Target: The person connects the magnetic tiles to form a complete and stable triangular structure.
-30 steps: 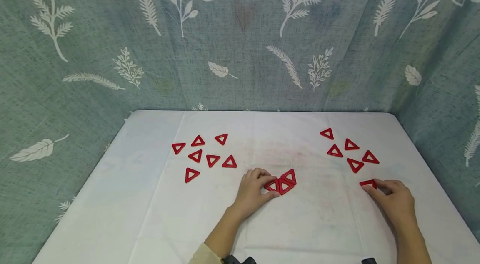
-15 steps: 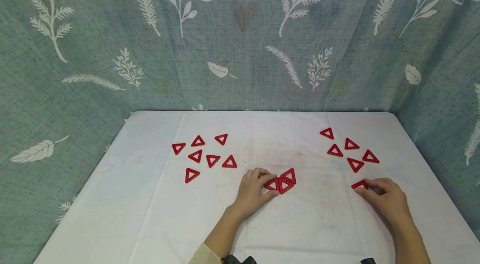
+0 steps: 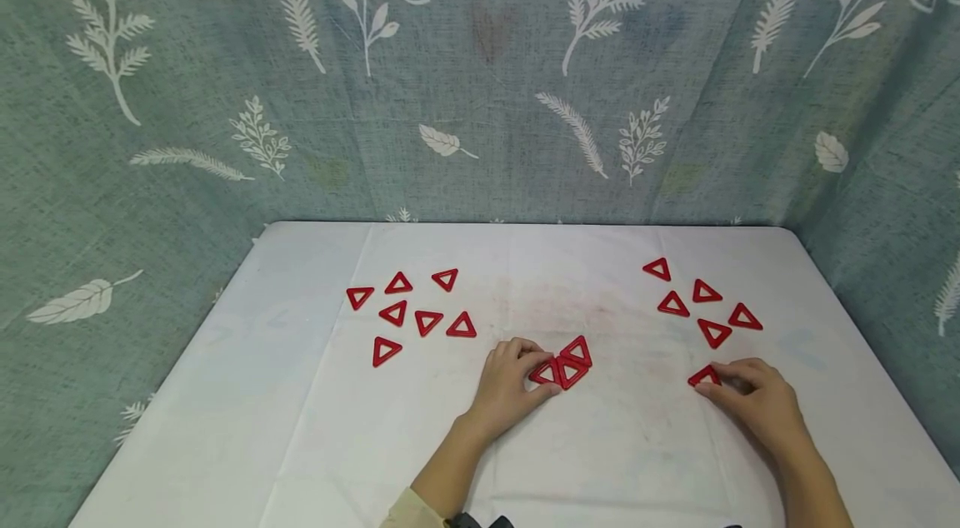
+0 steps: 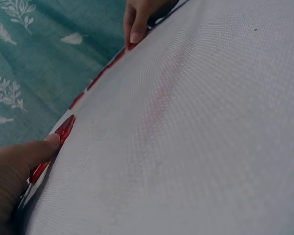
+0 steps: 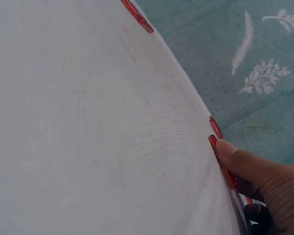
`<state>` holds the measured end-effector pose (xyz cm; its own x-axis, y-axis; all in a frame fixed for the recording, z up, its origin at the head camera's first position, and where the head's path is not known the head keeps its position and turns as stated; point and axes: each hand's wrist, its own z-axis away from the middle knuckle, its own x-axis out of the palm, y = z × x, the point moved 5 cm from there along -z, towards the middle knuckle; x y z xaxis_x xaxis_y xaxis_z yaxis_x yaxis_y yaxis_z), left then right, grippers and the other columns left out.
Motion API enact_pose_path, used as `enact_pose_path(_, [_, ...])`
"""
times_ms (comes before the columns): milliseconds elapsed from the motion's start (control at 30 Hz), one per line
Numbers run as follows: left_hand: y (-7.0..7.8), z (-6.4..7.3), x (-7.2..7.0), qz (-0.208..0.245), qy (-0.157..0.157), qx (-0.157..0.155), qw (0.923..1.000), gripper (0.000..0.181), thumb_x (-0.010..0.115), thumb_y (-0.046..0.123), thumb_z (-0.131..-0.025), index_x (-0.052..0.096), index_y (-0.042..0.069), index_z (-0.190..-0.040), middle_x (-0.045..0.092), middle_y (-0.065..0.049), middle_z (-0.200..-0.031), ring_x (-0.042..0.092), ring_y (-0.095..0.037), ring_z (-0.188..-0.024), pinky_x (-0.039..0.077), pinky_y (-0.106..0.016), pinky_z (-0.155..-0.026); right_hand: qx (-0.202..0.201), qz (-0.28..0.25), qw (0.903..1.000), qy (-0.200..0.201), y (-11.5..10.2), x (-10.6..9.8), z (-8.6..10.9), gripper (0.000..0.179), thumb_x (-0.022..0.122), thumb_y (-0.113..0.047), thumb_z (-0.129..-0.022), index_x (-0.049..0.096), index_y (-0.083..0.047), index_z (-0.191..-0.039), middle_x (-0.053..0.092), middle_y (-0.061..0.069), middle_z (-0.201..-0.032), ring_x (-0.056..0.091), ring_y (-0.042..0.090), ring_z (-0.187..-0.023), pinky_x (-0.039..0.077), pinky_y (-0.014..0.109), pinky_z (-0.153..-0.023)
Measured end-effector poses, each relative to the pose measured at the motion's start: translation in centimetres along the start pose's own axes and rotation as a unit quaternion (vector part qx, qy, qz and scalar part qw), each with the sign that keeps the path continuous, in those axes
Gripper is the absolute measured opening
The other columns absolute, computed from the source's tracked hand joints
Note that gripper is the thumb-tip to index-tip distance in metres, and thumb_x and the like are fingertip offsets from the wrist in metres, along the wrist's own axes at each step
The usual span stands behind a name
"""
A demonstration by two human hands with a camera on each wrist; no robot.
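Three red open-centred plastic triangles [image 3: 576,363] lie edge to edge near the middle of the table in the head view. My left hand [image 3: 510,382] holds the leftmost one between thumb and fingers. To the right, my right hand [image 3: 757,400] pinches a single red triangle [image 3: 698,373] at its right side, low over or on the cloth; which of the two cannot be told. In the left wrist view, the thumb [image 4: 36,152] presses the edge of a red triangle [image 4: 66,127]. The right wrist view has the thumb against its red triangle [image 5: 216,149].
Several loose red triangles, among them one triangle [image 3: 377,351], lie scattered at the left. Another scattered group, including one triangle [image 3: 704,333], lies beyond my right hand. A white cloth covers the table [image 3: 600,461]. A leaf-patterned green curtain [image 3: 480,95] stands behind it.
My right hand has moved left along the table with its triangle, toward the joined triangles. My left hand and the three joined pieces stay where they were.
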<state>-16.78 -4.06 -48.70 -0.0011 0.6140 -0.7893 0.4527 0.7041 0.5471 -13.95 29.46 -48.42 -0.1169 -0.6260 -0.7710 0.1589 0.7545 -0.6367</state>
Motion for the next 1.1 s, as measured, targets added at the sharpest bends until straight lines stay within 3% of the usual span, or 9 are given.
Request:
enact_pose_path(200, [-0.1,-0.1,0.0,0.016,0.004,0.003,0.9999,0.039,0.076,0.030,-0.078,0.070,0.016,-0.114,0.057,0.004,-0.109,0.047,-0.012,-0.098,0.038,-0.032,-0.085,-0.016,0.000,0.9998,-0.007,-0.4,0.4,0.0,0.062,0.077,-0.046,-0.073,0.067,0.000,-0.114,0.058,0.012,-0.102,0.050,0.024,-0.093,0.044,0.029,-0.070])
enact_pose_path(467, [-0.2,0.0,0.1,0.013,0.013,0.008,0.9998,0.040,0.077,0.036,-0.077,0.070,0.017,-0.111,0.057,0.004,-0.108,0.047,-0.012,-0.098,0.039,-0.032,-0.085,-0.035,-0.005,0.9992,-0.017,-1.3,0.9,0.3,0.059,0.078,-0.043,-0.074,0.068,-0.001,-0.113,0.059,0.009,-0.101,0.049,0.022,-0.093,0.043,0.025,-0.071])
enact_pose_path(800, [0.0,0.1,-0.1,0.018,0.015,0.004,0.9997,0.040,0.078,0.036,-0.075,0.071,0.016,-0.109,0.057,0.004,-0.107,0.048,-0.013,-0.099,0.039,-0.032,-0.086,-0.111,-0.020,0.9933,0.026,-3.0,1.5,0.8,0.043,0.085,-0.027,-0.067,0.074,-0.003,-0.100,0.062,0.002,-0.090,0.046,0.006,-0.080,0.041,0.017,-0.066])
enact_pose_path(933, [0.1,0.0,-0.2,0.019,0.016,0.003,0.9997,0.040,0.079,0.036,-0.075,0.071,0.016,-0.109,0.057,0.004,-0.107,0.048,-0.013,-0.099,0.039,-0.032,-0.086,-0.111,-0.012,0.9935,0.018,-3.3,1.9,0.7,0.043,0.085,-0.031,-0.067,0.075,-0.006,-0.101,0.062,0.001,-0.092,0.046,0.008,-0.083,0.041,0.022,-0.071])
enact_pose_path(1100, [0.1,0.0,-0.3,0.020,0.023,0.004,0.9995,0.040,0.080,0.036,-0.074,0.071,0.016,-0.107,0.057,0.004,-0.106,0.049,-0.013,-0.098,0.040,-0.032,-0.085,-0.125,-0.022,0.9919,0.012,-3.9,2.4,0.7,0.041,0.085,-0.030,-0.066,0.075,-0.007,-0.099,0.062,0.001,-0.090,0.046,0.012,-0.082,0.031,0.033,-0.074])
